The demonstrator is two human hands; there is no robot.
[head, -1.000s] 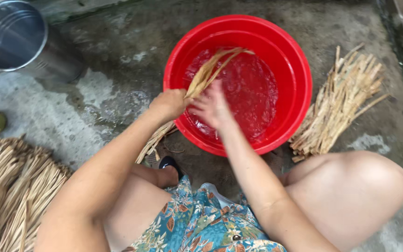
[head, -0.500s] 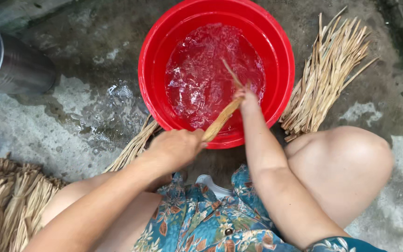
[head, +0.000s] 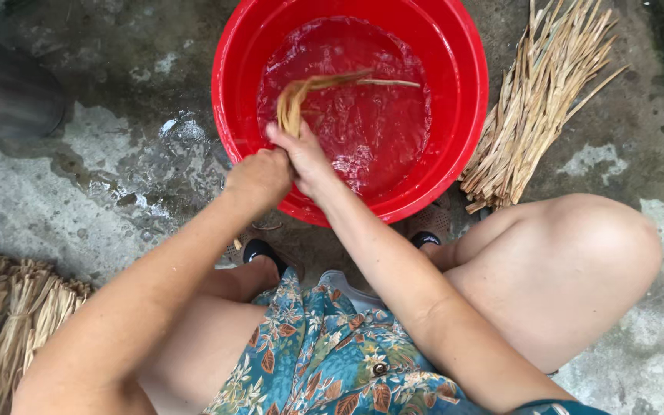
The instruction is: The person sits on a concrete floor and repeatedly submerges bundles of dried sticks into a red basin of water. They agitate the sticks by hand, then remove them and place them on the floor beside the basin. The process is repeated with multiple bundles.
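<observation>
Basin (head: pixel 470 100): red plastic, glossy, smooth, as I read it. Straw strip bundle (head: pixel 295 104) held over water: fibrous, wet sheen. Dry straw pile (head: pixel 539 100): matt, coarse. Concrete floor (head: pixel 117 177): rough, wet patches. Shorts (head: pixel 324 361): printed cloth.

Both hands meet over the near rim of a red basin (head: pixel 470 100) holding water. The left hand (head: pixel 259 177) is closed in a fist beside the right hand (head: pixel 305 157), whose grip holds a bent bunch of wet straw (head: pixel 301 96) that curves over the water. Dry straw (head: pixel 539 100) lies right of the basin on the wet concrete floor (head: pixel 117 177); tied bundles (head: pixel 9 323) lie at lower left.
</observation>
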